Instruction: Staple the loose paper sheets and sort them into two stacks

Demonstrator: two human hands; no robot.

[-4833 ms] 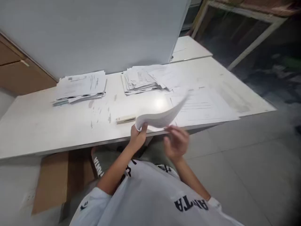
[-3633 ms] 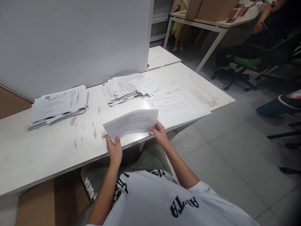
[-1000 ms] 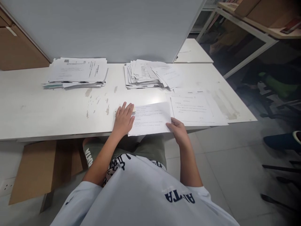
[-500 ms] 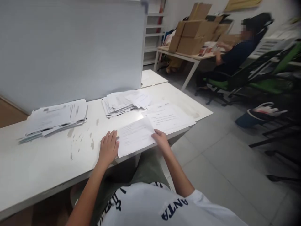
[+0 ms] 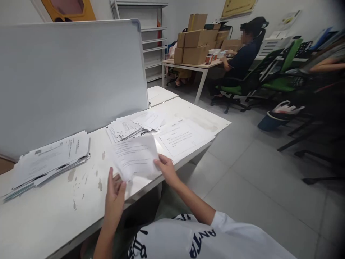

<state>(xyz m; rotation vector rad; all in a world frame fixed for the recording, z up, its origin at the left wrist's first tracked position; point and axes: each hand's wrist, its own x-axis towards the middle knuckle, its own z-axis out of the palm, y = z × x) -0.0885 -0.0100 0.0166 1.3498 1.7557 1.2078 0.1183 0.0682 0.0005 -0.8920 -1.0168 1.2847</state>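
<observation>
I hold a folded printed sheet (image 5: 134, 154) just above the front edge of the white desk (image 5: 48, 212). My left hand (image 5: 114, 196) pinches its lower left corner between thumb and fingers. My right hand (image 5: 166, 169) grips its lower right edge, fingers curled under the paper. The sheet is lifted and tilted towards me.
A paper stack (image 5: 48, 162) lies at the left, a messier pile (image 5: 132, 126) behind the sheet, and flat sheets (image 5: 183, 138) to the right. A grey partition (image 5: 72, 75) backs the desk. A seated person (image 5: 239, 61), boxes (image 5: 196, 39) and green chairs (image 5: 280, 68) are across the room.
The sheet lay on the desk under my flat left hand; now both hands have lifted it. My view has swung up and right, showing the room.
</observation>
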